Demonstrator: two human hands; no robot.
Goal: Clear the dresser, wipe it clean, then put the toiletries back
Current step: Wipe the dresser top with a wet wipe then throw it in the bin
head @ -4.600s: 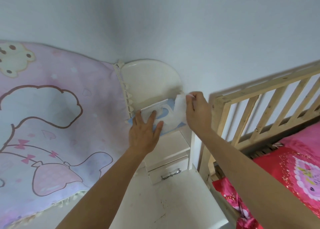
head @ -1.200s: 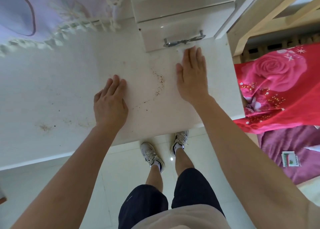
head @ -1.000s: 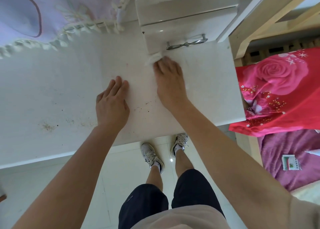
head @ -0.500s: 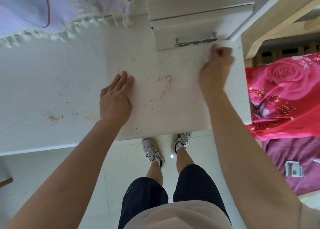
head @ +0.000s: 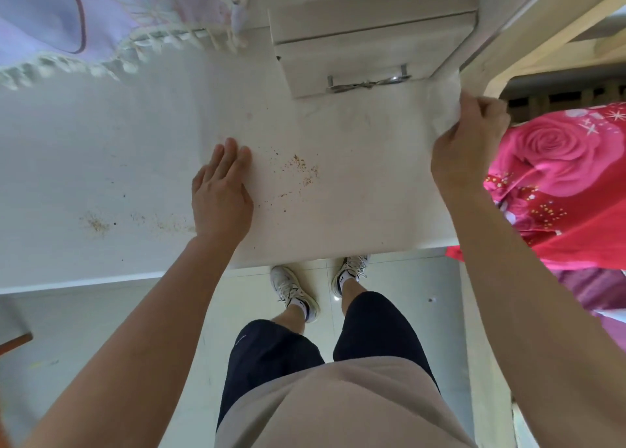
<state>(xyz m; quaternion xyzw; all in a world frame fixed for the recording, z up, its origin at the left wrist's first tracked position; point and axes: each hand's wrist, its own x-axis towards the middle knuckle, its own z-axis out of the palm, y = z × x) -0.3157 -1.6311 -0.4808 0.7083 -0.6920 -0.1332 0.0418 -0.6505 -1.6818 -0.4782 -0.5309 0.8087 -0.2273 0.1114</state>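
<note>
The white dresser top (head: 355,190) lies bare under me, with brown crumbs (head: 299,168) near its middle and a fainter stain (head: 96,224) to the left. My left hand (head: 222,190) rests flat on the top, fingers straight, just left of the crumbs. My right hand (head: 467,146) is at the dresser's right edge, fingers curled round a white wet wipe (head: 443,109) that hangs over the back right corner. No toiletries are in view.
A small white drawer unit (head: 366,41) with a metal handle (head: 367,82) stands at the back. A lilac fringed cloth (head: 111,17) hangs at the back left. A wooden bed frame (head: 542,41) and red rose bedding (head: 559,176) adjoin the right side. My legs and shoes stand below on pale tiles.
My right hand swept the wipe left along the drawer front, then back right to the dresser's edge, where it now lifts the wipe. The left hand stayed flat.
</note>
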